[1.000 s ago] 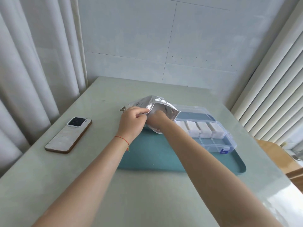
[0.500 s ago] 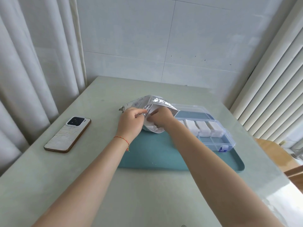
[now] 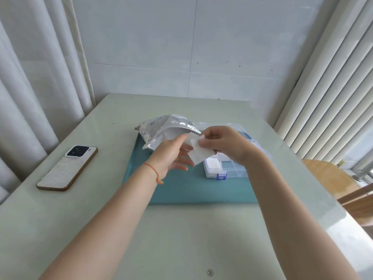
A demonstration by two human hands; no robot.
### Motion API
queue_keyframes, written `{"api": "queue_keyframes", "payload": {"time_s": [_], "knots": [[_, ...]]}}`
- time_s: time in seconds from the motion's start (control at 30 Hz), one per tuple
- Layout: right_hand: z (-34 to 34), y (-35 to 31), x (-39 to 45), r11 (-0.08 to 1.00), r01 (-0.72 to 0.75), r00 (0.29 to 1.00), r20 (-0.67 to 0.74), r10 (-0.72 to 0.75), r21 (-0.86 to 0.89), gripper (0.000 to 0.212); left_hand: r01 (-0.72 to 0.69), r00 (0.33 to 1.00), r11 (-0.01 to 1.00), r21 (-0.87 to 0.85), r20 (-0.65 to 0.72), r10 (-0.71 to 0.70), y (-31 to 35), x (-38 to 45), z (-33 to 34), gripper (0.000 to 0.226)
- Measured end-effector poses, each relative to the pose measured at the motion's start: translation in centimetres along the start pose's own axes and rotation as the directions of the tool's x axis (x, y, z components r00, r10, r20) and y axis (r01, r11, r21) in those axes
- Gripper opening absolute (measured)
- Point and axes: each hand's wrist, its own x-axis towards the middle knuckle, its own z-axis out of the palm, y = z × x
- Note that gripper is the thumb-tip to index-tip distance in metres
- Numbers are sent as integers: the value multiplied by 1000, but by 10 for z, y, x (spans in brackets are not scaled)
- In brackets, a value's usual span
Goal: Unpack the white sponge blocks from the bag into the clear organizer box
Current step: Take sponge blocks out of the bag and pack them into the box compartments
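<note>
A silver foil bag (image 3: 159,128) lies with its mouth open at the back left of the teal mat (image 3: 181,188). My right hand (image 3: 224,146) pinches a white sponge block (image 3: 199,152) just outside the bag's mouth, above the left end of the clear organizer box (image 3: 238,170). My left hand (image 3: 169,156) is beside it with fingers straight, holding nothing; its fingers lie under the block. Another white sponge (image 3: 212,164) sits in a front left compartment of the box. My right hand hides most of the box.
A phone (image 3: 67,167) lies face down on the pale green table (image 3: 181,229), left of the mat. A blue latch (image 3: 221,176) marks the box's front. Curtains hang on the left, blinds on the right, and a wooden seat (image 3: 331,176) stands past the table's right edge.
My right hand has come out of the bag with a white sponge block and moved right toward the box. My left hand has let go of the bag's edge and opened.
</note>
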Motion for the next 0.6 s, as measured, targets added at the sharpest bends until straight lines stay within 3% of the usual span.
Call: {"api": "queue_keyframes", "payload": {"time_s": [0.1, 0.2, 0.3, 0.4, 0.47, 0.6], "knots": [[-1, 5, -7, 1000, 2, 999, 47, -2, 12, 7, 18, 997, 972, -234, 77, 0, -6, 5, 8, 23], [-5, 12, -12, 1000, -8, 999, 51, 8, 3, 13, -45, 997, 978, -205, -64, 32, -11, 9, 15, 17], [-8, 20, -15, 995, 7, 998, -59, -1, 99, 19, -90, 989, 993, -81, -128, 79, -17, 10, 13, 17], [-11, 24, -18, 987, 64, 988, -150, -42, 145, 20, -70, 997, 997, 14, -24, 70, -20, 8, 7, 7], [-10, 21, -19, 992, 76, 989, -132, -63, 102, 20, -45, 995, 998, 51, 89, 40, -19, 5, 4, 2], [-5, 9, -12, 997, 47, 998, -43, -50, -68, 15, -56, 978, 990, 131, 207, 28, -12, 6, -1, 15]]}}
